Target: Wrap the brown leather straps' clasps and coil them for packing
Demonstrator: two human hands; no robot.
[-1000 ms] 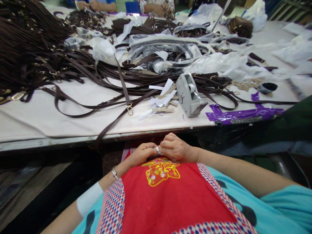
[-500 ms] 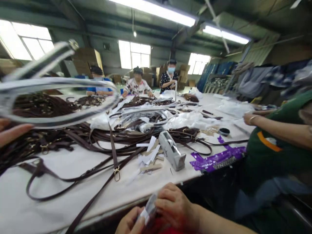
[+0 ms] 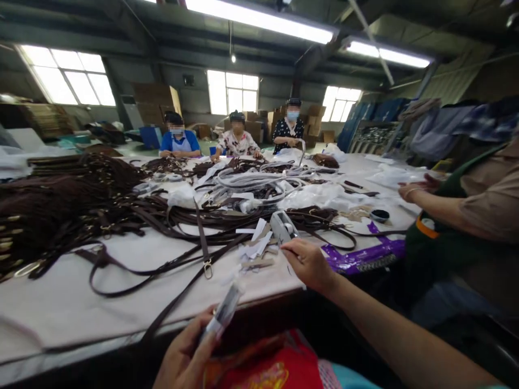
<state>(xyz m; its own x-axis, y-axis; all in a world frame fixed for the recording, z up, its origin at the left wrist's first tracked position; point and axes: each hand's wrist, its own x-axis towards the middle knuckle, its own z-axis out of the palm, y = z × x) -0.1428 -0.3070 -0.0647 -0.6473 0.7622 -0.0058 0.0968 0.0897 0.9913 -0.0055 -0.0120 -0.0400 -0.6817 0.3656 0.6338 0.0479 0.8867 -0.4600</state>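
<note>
My left hand (image 3: 188, 346) is closed around a plastic-wrapped strap end (image 3: 227, 308), low in front of me at the table's near edge. The clear wrap encloses something dark, and a whitish band crosses it by my thumb. My right hand (image 3: 310, 262) is at the near end of the grey tape dispenser (image 3: 283, 227), fingers pinched together. What lies between those fingertips is too small to make out. Beside the dispenser is a small heap of white and tan paper strips (image 3: 257, 243). A dark brown strap (image 3: 203, 237) with a gold clasp lies left of them.
Piles of brown straps (image 3: 73, 194) cover the table's left side. Plastic-wrapped coils (image 3: 251, 181) lie mid-table. Purple tape (image 3: 365, 256) covers the edge at right, near a black roll (image 3: 380, 215). A co-worker in a green apron (image 3: 436, 259) stands close right; three people work across the table.
My right hand has left the wrapped strap end and moved up to the tape dispenser. The left hand still holds the wrapped piece. A blurred plastic-wrapped loop and another hand at left are gone.
</note>
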